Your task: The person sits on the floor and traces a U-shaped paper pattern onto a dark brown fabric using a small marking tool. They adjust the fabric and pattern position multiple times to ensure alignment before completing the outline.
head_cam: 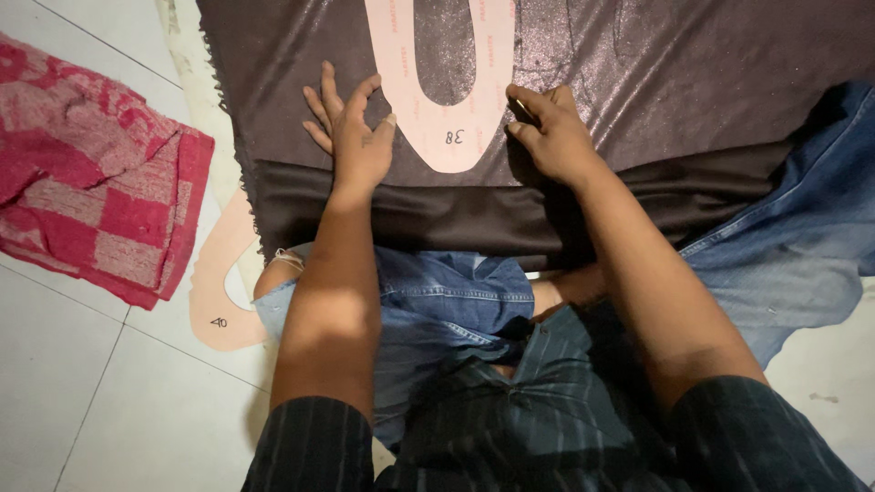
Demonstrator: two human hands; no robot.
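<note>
At nine o'clock a crumpled red-and-pink checked cloth [96, 173] lies on the pale tiled floor [109, 401]. Just right of it, a spare peach-coloured U-shaped card template [219, 301] pokes out from under the dark brown glittery fabric sheet [693, 82]. The left hand [354, 137] lies flat on that fabric, fingers spread, its thumb tip touching the left edge of a second peach U-shaped card template [451, 100] — this one sits at twelve o'clock on top of the fabric. The right hand [551, 137] is curled, fingertips pressed on the template's right edge; whether it pinches anything I cannot tell. With so little of either hand on it, the card could slide or twist on the slick fabric — or the fabric could bunch up.
</note>
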